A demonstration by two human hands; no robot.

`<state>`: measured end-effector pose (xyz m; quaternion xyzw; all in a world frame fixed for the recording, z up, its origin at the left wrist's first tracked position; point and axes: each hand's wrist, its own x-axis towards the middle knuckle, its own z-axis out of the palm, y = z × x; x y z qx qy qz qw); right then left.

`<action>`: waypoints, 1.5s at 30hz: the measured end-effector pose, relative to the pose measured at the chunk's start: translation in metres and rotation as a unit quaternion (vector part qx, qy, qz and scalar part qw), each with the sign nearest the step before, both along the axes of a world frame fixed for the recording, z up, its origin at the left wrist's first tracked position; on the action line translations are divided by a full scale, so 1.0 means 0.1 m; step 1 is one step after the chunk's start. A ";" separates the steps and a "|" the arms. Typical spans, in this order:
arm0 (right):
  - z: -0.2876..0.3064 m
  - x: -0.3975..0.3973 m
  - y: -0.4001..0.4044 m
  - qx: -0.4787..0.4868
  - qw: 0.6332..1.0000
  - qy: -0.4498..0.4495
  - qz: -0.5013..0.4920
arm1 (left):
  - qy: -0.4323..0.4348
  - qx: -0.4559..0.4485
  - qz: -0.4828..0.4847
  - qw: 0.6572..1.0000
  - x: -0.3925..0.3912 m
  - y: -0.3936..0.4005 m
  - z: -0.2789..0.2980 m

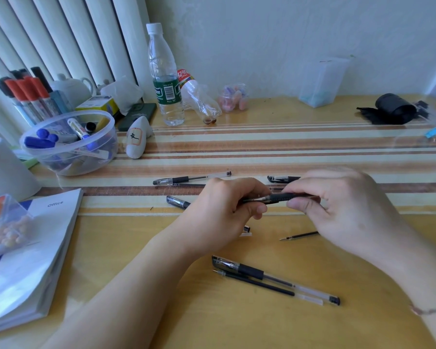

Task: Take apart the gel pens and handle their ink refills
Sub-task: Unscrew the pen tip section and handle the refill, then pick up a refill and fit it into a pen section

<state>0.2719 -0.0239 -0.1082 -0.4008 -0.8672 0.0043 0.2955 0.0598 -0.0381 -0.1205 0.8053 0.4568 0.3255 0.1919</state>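
above the striped desk, one pen held between two hands

over the middle of the desk [312, 137] the left hand [222, 207] and right hand [350, 207] hold one gel pen [278, 198] level between them. the left fingers [259, 209] curl narrowly round the tip end, and the right thumb and fingers pinch the black rubber grip.

judging from this hold, the tip section is being unscrewed. if it comes free suddenly, the small cone could drop and roll among the other pens, and the refill inside might slide out or smear ink on the skin. twisting at an angle could bend the thin refill.

a loose refill [298, 236] lies near the right hand, and a capped pen with a refill beside it [275, 279] lies closer to the person. the right palm hides the held pen's barrel, so i cannot tell whether its cap is on. two pens behind the hands are partly covered.
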 end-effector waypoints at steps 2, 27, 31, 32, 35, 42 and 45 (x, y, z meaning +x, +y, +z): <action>0.00 -0.01 -0.01 0.000 1.000 -0.004 -0.002 | 0.005 0.004 0.001 1.000 -0.01 0.01 -0.01; 0.00 0.19 0.17 -0.172 0.982 -0.020 -0.072 | 0.139 -0.075 0.366 0.917 -0.87 0.43 -0.16; 0.06 0.10 0.13 -0.046 0.991 0.121 -0.030 | 0.139 -0.067 0.368 0.917 -0.85 0.41 -0.14; 0.08 0.07 0.12 -0.001 0.991 0.132 -0.018 | 0.131 -0.063 0.367 0.919 -0.85 0.41 -0.14; 0.11 -0.04 0.09 0.091 0.985 0.146 0.017 | 0.098 -0.045 0.368 0.923 -0.84 0.42 -0.13; 0.17 -0.24 0.01 0.075 0.996 -0.043 0.025 | 0.025 -0.031 0.315 0.948 -0.76 0.41 -0.09; 0.20 -0.34 0.01 0.019 0.984 -0.174 -0.029 | 0.015 -0.002 0.264 0.964 -0.74 0.40 -0.09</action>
